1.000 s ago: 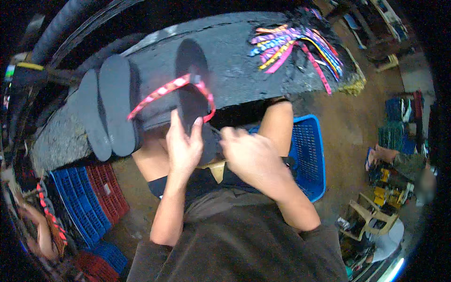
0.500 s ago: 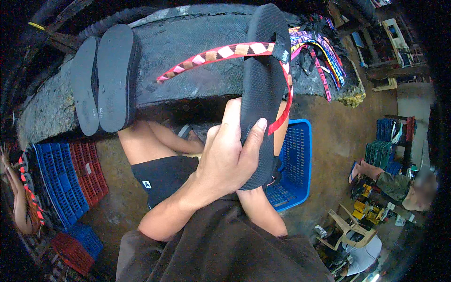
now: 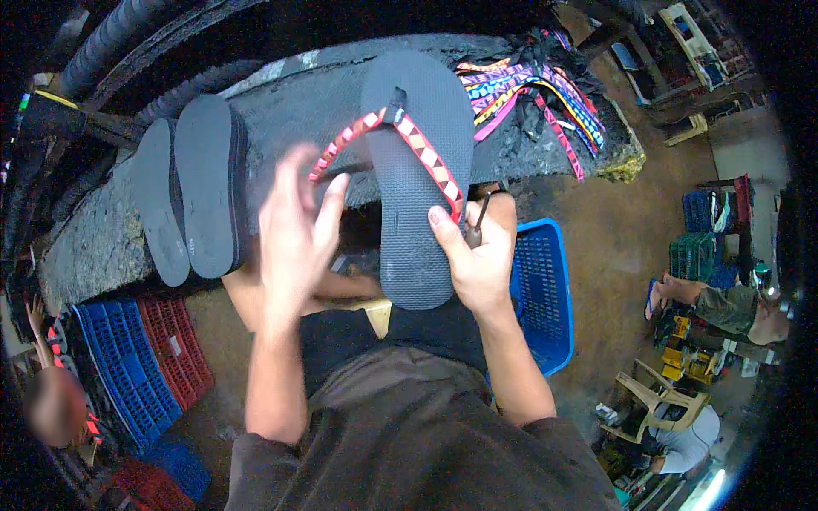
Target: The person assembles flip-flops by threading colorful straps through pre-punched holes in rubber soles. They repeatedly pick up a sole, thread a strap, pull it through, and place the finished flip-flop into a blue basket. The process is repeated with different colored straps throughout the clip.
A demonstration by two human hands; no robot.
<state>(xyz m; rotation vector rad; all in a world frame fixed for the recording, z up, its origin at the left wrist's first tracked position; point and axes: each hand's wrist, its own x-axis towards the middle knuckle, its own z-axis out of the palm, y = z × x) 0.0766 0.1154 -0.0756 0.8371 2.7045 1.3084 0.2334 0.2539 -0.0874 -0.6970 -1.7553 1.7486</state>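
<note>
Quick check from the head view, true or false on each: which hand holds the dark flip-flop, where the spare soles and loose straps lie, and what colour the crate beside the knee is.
1. The right hand grips the dark grey rubber flip-flop with a red patterned strap. True.
2. The left hand rests flat on the bench. False: it is raised and blurred beside the strap.
3. Two plain dark soles lie on the dark workbench, left. True.
4. The colourful loose straps lie in the blue plastic crate. False: they lie on the bench.

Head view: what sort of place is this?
Probably a small flip-flop workshop. The right hand holds a dark sandal with a red patterned strap, bare soles lean on the worn workbench, and loose coloured straps lie piled there.
</note>
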